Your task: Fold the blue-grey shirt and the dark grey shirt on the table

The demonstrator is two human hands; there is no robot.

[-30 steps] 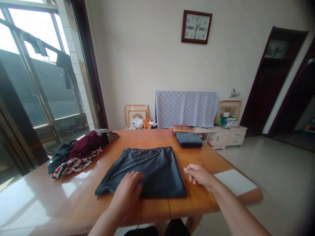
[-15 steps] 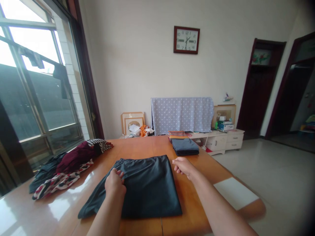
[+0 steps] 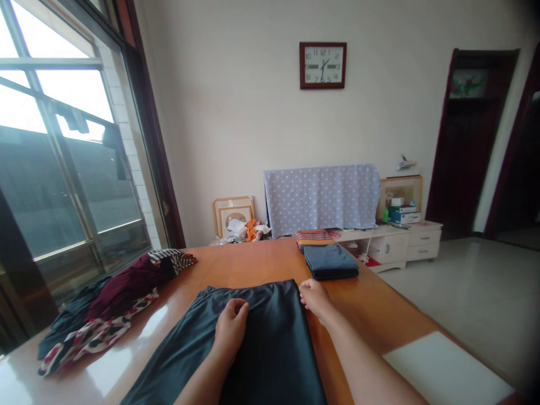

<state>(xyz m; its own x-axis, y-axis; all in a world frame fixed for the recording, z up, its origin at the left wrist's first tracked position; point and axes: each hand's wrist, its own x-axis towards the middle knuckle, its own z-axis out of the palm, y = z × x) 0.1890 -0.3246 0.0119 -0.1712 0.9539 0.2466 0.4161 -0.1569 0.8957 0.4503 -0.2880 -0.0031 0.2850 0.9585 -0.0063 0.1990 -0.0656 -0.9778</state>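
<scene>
A pair of dark trousers (image 3: 270, 337), folded and wrinkled along the far edge, lies on the wooden table in front of me. My left hand (image 3: 231, 329) is over the middle of the cloth, thumb and fingers pressed together; whether fabric is caught between them is hidden. At the far right corner of the trousers, my right hand (image 3: 314, 298) is closed in a pinch against the cloth's edge. Just beyond it lies a folded dark blue-grey garment (image 3: 331, 260), with a striped folded cloth (image 3: 314, 237) behind.
On the left of the table (image 3: 236, 261) lies a loose heap of clothes (image 3: 120, 292), maroon, patterned and striped. A white sheet (image 3: 447, 368) lies near the right edge. Past the table stands a low white cabinet (image 3: 417, 242) beside a dotted blue cover (image 3: 320, 199).
My left hand has moved right, from the trousers' left side to over their middle. My right hand has come up against the right edge. The view has shifted, cutting off the trousers' near end.
</scene>
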